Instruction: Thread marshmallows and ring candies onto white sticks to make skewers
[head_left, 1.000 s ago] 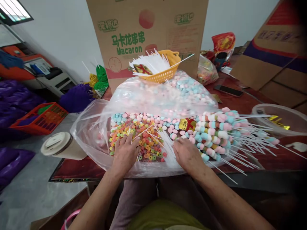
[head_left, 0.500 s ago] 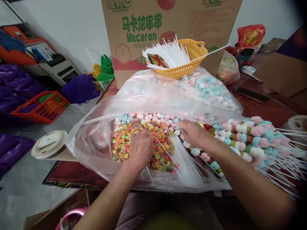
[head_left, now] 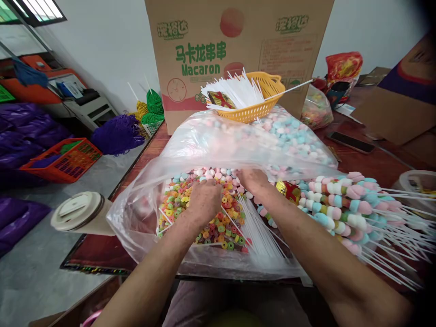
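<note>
My left hand [head_left: 206, 197] is closed, knuckles up, over a heap of colourful ring-shaped candies [head_left: 225, 231]; what its curled fingers hold is hidden. My right hand [head_left: 254, 179] reaches to the pink, white and blue marshmallows [head_left: 218, 173] at the lip of a clear plastic bag [head_left: 136, 195]. Its fingers look pressed together, partly out of sight. A bundle of thin white sticks [head_left: 260, 231] lies between my forearms, beside the ring candies. Several finished marshmallow skewers [head_left: 354, 204] are piled at the right, their bare stick ends pointing right.
A yellow basket [head_left: 265, 109] of white sticks rests on the marshmallow bag, before a large cardboard box [head_left: 211, 104]. A lidded paper cup [head_left: 80, 211] leans at the table's left edge. A phone [head_left: 350, 141] and a clear tub [head_left: 415, 181] are at right.
My right hand has moved left and slightly up, closer to my left hand, at the marshmallows. My left hand stays over the ring candies. The camera view has tilted up a little.
</note>
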Demonstrator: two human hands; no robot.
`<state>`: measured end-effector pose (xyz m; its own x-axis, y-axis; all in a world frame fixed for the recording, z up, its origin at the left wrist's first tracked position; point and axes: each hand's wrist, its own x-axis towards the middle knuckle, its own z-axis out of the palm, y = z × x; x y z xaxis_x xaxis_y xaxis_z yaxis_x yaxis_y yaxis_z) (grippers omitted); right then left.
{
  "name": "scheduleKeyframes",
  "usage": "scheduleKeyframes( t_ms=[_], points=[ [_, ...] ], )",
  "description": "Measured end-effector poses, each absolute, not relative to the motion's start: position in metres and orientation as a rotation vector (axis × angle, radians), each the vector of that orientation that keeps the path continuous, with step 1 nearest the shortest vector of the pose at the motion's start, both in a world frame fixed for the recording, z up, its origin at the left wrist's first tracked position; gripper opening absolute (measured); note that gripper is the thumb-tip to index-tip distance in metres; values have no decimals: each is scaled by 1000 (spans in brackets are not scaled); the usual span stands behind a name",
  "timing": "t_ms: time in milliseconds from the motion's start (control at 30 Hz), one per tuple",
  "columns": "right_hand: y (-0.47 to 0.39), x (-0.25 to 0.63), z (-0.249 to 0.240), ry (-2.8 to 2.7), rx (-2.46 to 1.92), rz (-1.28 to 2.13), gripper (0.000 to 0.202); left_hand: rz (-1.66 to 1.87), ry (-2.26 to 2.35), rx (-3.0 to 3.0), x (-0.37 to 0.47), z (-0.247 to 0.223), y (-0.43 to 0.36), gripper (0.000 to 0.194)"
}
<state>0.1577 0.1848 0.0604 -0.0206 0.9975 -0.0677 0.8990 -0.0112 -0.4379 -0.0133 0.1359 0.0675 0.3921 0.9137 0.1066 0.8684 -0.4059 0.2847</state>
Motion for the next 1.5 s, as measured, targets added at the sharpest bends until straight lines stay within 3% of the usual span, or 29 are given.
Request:
scheduleKeyframes(
  t_ms=[200, 333, 433, 567, 867, 1033, 1133, 1300, 1500],
  points=[
    [122, 134, 38, -2019, -1677, 661, 20, 857, 1189, 984, -27, 42, 96, 32],
    [94, 123, 29, -1940, -1333, 1000, 15, 960, 1071, 689, -31, 28, 88, 30],
    [106, 137, 26, -1748, -1495, 1001, 19, 1076, 1130, 579, -38, 27, 92, 32],
    [128, 147, 30, -1692, -1786, 655, 23, 1111, 1163, 575, -48, 27, 93, 29],
    [107, 133, 22, -2059, -1912, 560, 17, 1005, 813, 386, -57, 28, 82, 29],
    [90, 136, 35, -1694, -1551, 1081, 28, 1142, 948, 512, -39, 29, 73, 29],
    [73, 123, 43, -1458, -1372, 1215, 27, 1340, 1072, 757, -25, 31, 65, 31],
    [58, 107, 42, -1099, -1039, 1675, 27, 1344, 1177, 1051, -22, 33, 55, 18],
    [60, 98, 42, -828, -1022, 1736, 23, 1317, 1255, 1619, -34, 37, 48, 21]
  ],
)
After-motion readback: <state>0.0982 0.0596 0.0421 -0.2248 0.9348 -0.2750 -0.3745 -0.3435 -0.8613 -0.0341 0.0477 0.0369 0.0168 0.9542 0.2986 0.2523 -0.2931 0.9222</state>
